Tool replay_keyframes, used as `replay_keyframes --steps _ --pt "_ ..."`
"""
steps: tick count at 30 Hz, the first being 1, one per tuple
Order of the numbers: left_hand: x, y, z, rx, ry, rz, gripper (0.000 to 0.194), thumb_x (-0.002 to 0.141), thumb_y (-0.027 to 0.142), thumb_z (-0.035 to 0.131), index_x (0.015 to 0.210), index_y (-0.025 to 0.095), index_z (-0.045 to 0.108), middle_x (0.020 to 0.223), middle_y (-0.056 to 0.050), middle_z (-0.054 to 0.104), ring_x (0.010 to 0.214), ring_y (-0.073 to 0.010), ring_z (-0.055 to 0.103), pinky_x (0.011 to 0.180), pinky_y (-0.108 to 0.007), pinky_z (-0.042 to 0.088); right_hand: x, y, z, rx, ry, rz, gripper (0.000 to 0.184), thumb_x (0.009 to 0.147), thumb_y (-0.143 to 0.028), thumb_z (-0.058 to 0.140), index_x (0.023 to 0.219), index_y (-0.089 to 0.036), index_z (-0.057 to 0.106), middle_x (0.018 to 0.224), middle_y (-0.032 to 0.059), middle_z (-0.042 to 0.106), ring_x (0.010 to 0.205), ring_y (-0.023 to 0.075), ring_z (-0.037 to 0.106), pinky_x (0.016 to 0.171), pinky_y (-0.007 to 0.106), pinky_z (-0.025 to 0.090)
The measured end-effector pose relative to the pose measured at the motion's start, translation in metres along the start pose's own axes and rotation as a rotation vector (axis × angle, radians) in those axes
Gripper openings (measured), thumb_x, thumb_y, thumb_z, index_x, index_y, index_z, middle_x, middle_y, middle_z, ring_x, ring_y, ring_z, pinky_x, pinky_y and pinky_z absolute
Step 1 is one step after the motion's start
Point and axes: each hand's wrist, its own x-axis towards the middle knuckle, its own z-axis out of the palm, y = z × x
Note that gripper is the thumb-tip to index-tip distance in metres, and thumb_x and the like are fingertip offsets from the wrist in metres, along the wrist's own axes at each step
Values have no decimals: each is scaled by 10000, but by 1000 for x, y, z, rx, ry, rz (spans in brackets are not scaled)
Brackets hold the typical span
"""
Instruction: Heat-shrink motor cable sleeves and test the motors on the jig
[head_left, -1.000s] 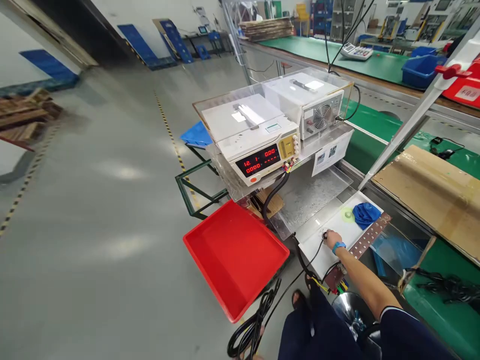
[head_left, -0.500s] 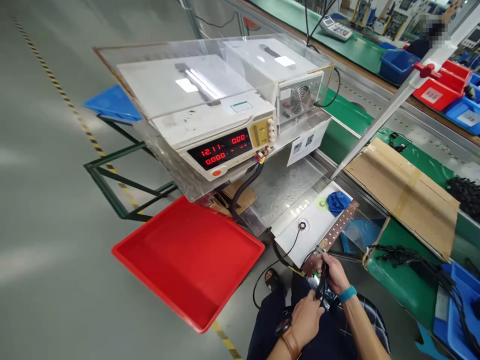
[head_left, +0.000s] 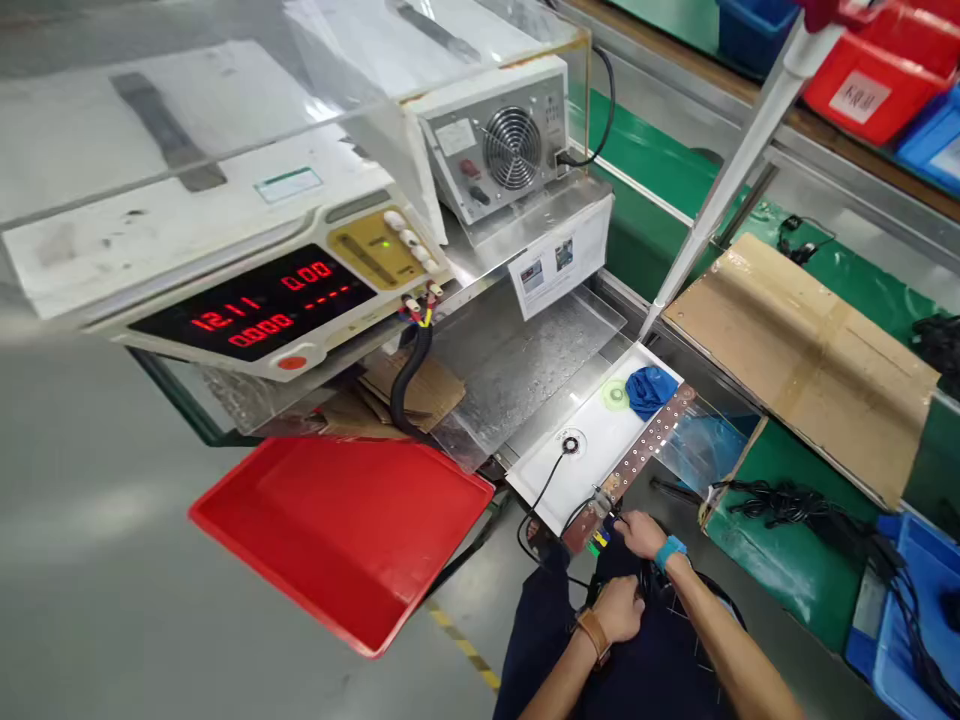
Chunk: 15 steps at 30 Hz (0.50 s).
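My right hand is closed, pinching the dark end of a black cable at the near end of a brown perforated strip. A small metal fitting sits on the strip just beyond my fingertips, with yellow and green pieces below it. Over my lap, my left hand is curled in a fist around black cable that mostly hides behind it. Alongside the strip lies a white board bearing a round black socket with a thin lead and a crumpled blue cloth.
A power supply with red digits stands at left under a clear cover. Below it is a red tray. At right are a cardboard sheet, black cables and a blue tray. A white pole slants upward.
The view has shifted, and the power supply now looks larger and nearer. My hands have moved a little apart, the right one staying by the strip's near end.
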Motion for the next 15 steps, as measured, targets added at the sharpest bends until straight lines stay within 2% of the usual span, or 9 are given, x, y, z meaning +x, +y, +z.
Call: replay_keyframes --steps 5,8,12,15 --pt "10 2 1 -84 -18 -138 101 789 161 577 875 167 630 906 -103 724 854 -250 672 718 -317 450 12 3 5 102 -90 -66 310 975 -292 495 786 -153 698 837 90 714 811 192 637 705 254 360" --pt "14 4 4 -144 6 -178 118 756 95 578 846 165 610 863 -71 705 804 -211 648 656 -282 387 16 5 9 195 -129 -54 334 982 -307 484 791 -152 710 767 60 698 749 165 624 665 233 375" --pt "16 4 -2 -207 58 -205 182 736 8 514 796 162 590 786 -35 647 749 -170 586 645 -272 340 17 8 13 335 -211 11 363 991 -357 480 798 -138 695 553 4 586 528 123 545 539 207 368" --pt "17 2 -9 -260 78 -196 192 735 4 493 778 161 594 757 -19 621 730 -161 555 651 -273 347 19 7 12 428 -245 55 346 979 -345 503 745 -140 656 469 -28 503 433 103 480 479 199 348"
